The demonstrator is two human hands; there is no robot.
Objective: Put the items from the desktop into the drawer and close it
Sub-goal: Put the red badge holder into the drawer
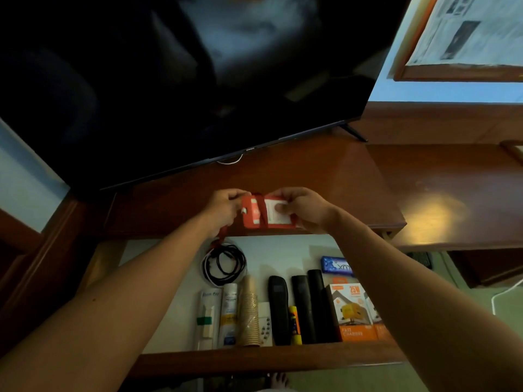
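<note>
A red card holder [261,215] with a white card in it is held above the front edge of the wooden desktop [311,176]. My left hand [223,206] pinches its left end, where a red lanyard strap [223,234] hangs down. My right hand [301,209] grips its right side, thumb on the white card. Below, the drawer [263,359] stands open with a pale bottom. Inside lie coiled cables [225,264], several tubes, a stack of paper cups [250,312], black remotes [278,309], a glue stick, a blue pack [336,265] and orange charger boxes [352,315].
A large dark television [175,80] stands at the back of the desktop, its foot [353,132] at the right. A lower wooden surface [452,193] extends to the right. A framed paper [467,38] hangs on the wall. A white cable [506,295] lies on the floor.
</note>
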